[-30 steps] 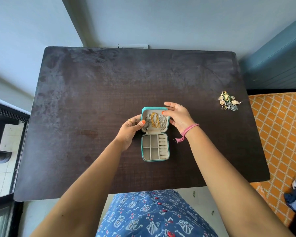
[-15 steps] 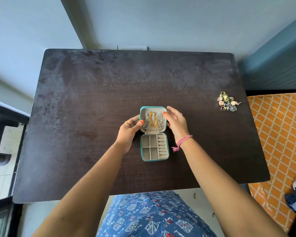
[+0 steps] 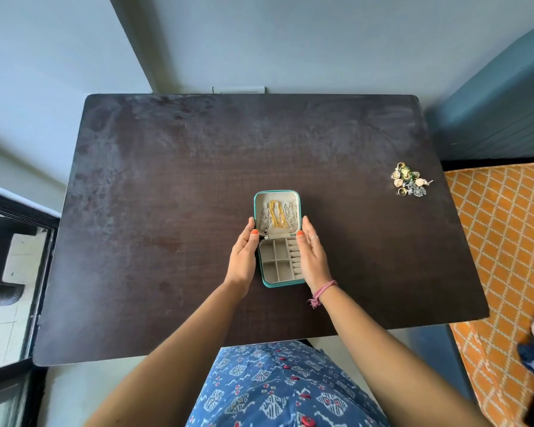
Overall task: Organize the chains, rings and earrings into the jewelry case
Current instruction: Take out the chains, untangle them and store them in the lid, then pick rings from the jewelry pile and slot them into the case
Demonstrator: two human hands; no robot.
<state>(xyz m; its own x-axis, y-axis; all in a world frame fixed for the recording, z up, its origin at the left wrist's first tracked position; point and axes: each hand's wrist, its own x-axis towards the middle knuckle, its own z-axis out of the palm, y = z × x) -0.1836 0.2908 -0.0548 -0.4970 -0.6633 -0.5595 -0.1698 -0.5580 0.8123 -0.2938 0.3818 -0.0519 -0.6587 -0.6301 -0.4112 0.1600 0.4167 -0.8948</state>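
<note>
Dark, scuffed wood makes up the bench [image 3: 167, 211], which fills most of what I can see from here, with a black window frame [image 3: 28, 288] off its left edge. Just left of the middle, the left hand [image 3: 244, 257] lies flat and straight-fingered against the left side of the jewelry case [image 3: 279, 238], its orange-nailed thumb touching the case near the hinge; nothing is pinched in it. The case is teal outside and pale grey inside, lying open on the bench in front of the person, lid half away from them and tray half nearer. In the lid half lie the chains: a gold chain [image 3: 276, 214] down the middle, with silver chains [image 3: 291, 215] on either side of it. The tray half shows four square compartments [image 3: 276, 260] on its left and a row of ring rolls [image 3: 295, 257] on its right, with no jewelry that I can make out in them. The right hand [image 3: 313, 257] mirrors the other, fingers straight and together along the case's right side, a pink thread band [image 3: 324, 291] at the wrist. Well apart, near the right edge of the bench, a small heap of rings and earrings [image 3: 410, 183] sits. Beyond that edge is an orange patterned rug [image 3: 506, 241].
</note>
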